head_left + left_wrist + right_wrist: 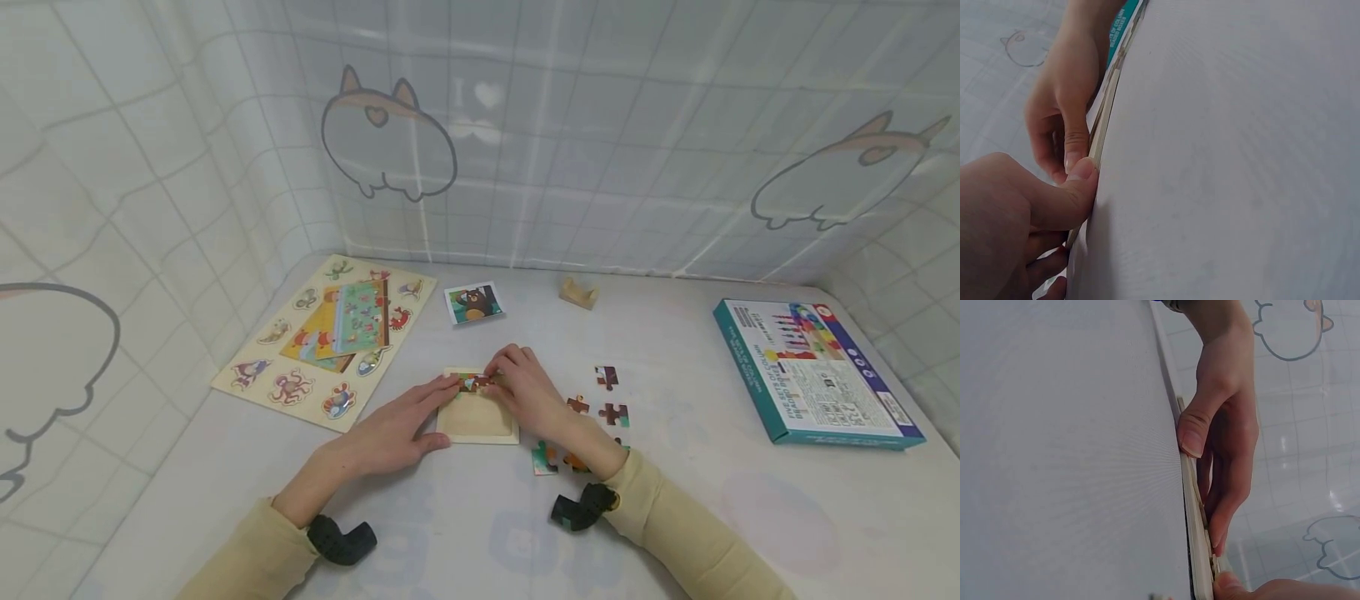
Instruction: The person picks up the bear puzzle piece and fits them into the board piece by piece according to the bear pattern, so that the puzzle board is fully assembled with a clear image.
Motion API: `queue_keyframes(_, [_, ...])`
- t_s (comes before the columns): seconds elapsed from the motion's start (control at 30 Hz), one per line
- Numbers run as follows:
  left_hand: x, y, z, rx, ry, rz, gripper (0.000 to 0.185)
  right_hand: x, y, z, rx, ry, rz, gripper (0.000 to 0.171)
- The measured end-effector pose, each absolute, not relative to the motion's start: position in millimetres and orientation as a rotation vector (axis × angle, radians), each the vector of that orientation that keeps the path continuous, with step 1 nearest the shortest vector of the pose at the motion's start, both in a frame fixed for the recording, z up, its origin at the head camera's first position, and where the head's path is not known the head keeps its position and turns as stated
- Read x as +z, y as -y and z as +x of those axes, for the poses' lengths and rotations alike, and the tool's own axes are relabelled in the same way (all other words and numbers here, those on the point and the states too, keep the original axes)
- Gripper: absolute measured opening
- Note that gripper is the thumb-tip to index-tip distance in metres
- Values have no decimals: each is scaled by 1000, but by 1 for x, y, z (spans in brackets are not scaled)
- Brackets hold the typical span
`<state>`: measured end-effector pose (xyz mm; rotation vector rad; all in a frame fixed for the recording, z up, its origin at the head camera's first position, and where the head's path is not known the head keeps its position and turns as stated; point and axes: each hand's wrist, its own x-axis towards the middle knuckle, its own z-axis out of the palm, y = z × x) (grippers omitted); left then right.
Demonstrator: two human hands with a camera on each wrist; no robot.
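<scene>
A small square wooden puzzle tray [476, 437] lies on the table with joined picture pieces [471, 383] along its far side. My left hand [397, 429] rests at the tray's left, fingers stretched to the far left pieces and thumb [1192, 440] against the near edge. With bent fingers, my right hand [528, 392] pinches a puzzle piece [489, 381] at the far right of the tray; the fingers partly hide it. Loose brown, orange and green puzzle pieces [615, 414] lie to the right, some under the right forearm.
A wooden board [243, 392] with sea animals and two picture sheets [360, 317] lies at the left. Behind the tray are a bear picture card [474, 303] and a small wooden holder [578, 293]. A teal-edged box [817, 375] lies at the right.
</scene>
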<state>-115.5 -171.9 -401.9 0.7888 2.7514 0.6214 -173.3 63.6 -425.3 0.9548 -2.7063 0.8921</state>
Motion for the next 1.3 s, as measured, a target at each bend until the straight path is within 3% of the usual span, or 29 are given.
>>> queue_keyframes(0.4, [-405, 169, -116, 584, -2783, 759, 68, -426, -64, -175, 896, 2709, 937, 18])
queue_keyframes(1.3, [-404, 154, -119, 445, -2875, 871, 71, -424, -64, -174, 962, 2643, 962, 11])
